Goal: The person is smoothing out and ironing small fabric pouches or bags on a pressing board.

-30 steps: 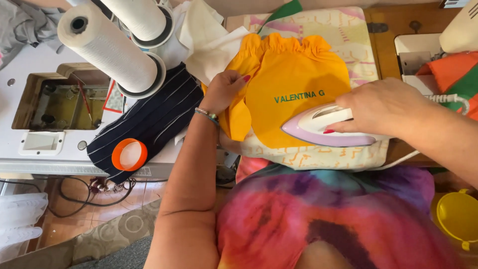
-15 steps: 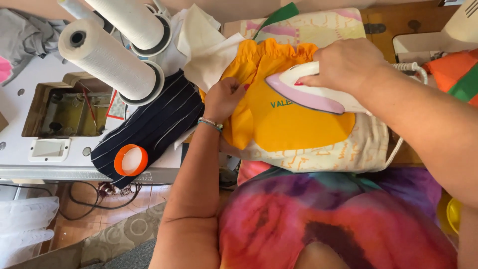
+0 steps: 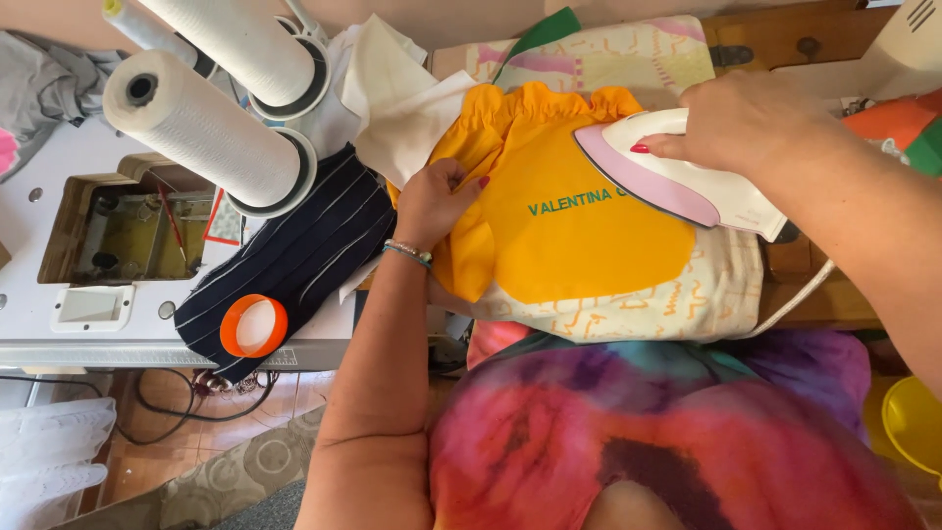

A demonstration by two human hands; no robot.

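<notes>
A yellow garment [image 3: 569, 211] with a ruffled top edge and green embroidered lettering lies flat on a patterned cream ironing pad [image 3: 687, 294]. My right hand [image 3: 741, 118] grips the handle of a white and pink iron [image 3: 677, 182], which rests on the garment's upper right part. My left hand [image 3: 437, 201] pinches the garment's left edge, where the fabric is folded over. A bracelet sits on that wrist.
A white sewing machine table [image 3: 59, 324] stands at the left with two large white thread cones [image 3: 201, 128]. A navy striped cloth [image 3: 294, 255] with an orange lid [image 3: 253, 326] lies beside the pad. White fabric [image 3: 402, 98] lies behind. A yellow bowl [image 3: 913, 422] is at lower right.
My right hand has slid the iron from the garment's lower right up to its upper right. My left hand kept hold of the left edge.
</notes>
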